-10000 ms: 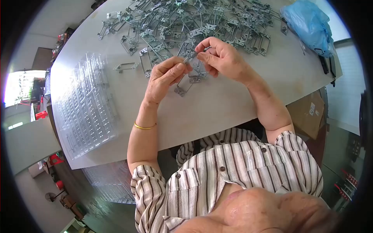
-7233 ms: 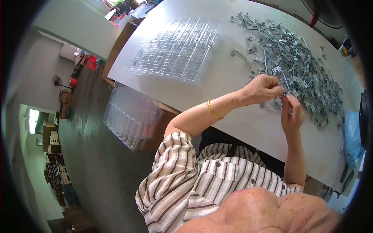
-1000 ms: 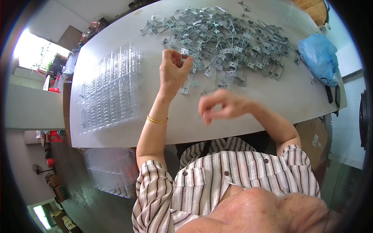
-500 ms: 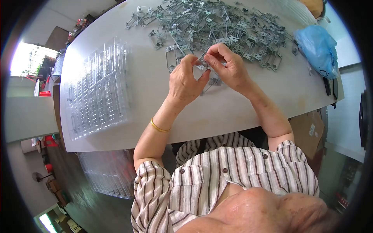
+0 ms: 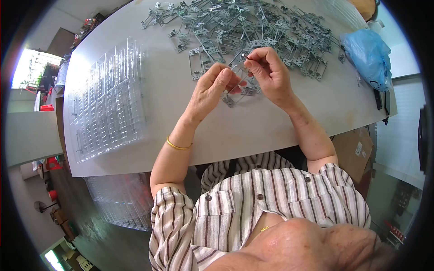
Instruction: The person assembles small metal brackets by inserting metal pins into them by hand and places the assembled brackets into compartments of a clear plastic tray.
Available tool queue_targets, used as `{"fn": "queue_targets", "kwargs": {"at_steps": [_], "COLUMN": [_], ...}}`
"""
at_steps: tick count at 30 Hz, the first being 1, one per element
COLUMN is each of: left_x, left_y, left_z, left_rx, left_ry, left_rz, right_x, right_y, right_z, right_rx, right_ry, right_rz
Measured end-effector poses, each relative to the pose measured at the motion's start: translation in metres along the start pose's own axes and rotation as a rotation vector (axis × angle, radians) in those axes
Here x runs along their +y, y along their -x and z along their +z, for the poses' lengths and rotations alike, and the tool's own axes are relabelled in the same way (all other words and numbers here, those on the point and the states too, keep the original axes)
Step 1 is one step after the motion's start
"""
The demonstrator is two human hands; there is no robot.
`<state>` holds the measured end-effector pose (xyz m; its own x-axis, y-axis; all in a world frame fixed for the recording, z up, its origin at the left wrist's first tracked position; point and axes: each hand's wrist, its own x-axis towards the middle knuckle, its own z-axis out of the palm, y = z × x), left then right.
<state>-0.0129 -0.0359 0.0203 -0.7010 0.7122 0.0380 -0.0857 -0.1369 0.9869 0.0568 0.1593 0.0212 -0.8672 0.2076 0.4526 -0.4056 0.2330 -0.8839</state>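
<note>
In the head view, my left hand is closed over the table on a metal bracket assembly, its small plate and thin rods showing below and beside my fingers. My right hand, just to the right and a little higher, pinches a small metal piece between thumb and forefinger; its exact kind is too small to tell. Just beyond both hands lies a large heap of grey metal bracket assemblies, small plates joined by thin rods. My fingers hide part of what each hand holds.
Clear plastic trays with rows of pockets lie on the white table at left. A blue plastic bag sits at the right edge. More clear trays are below the table, and a cardboard box stands at lower right.
My hands have drawn slightly apart. The small piece in my right hand now shows above the fingertips, and the bracket hangs lower by my left hand. The whole view has shifted slightly.
</note>
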Motion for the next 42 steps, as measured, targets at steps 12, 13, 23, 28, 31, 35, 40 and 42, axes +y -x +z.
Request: {"fn": "queue_targets", "kwargs": {"at_steps": [12,13,23,28,31,35,40,42], "left_x": [0.003,0.002,-0.002,-0.003,-0.003,0.003,0.001,0.0], "left_y": [0.001,0.0,0.001,0.001,0.001,0.003,0.004,0.004], "left_z": [-0.017,-0.017,-0.017,-0.017,-0.017,-0.013,-0.016,-0.017], "left_rx": [-0.021,-0.022,-0.031,-0.028,-0.024,0.028,0.018,0.013], "left_ry": [0.133,0.139,0.118,0.063,0.028,-0.064,-0.116,-0.134], "left_rz": [-0.056,-0.042,-0.047,-0.032,-0.013,-0.034,-0.056,-0.083], "right_x": [-0.006,-0.01,-0.02,-0.02,-0.02,-0.021,-0.025,-0.026], "right_y": [-0.002,-0.001,0.005,0.005,0.006,0.008,0.006,0.006], "right_z": [-0.006,-0.005,-0.003,-0.002,-0.002,-0.004,-0.004,-0.004], "right_rx": [0.048,0.031,-0.013,-0.016,-0.02,-0.067,-0.116,-0.151], "right_ry": [0.266,0.282,0.268,0.273,0.281,0.286,0.036,-0.086], "right_rz": [-0.189,-0.18,-0.038,-0.062,-0.043,0.06,0.204,0.301]}}
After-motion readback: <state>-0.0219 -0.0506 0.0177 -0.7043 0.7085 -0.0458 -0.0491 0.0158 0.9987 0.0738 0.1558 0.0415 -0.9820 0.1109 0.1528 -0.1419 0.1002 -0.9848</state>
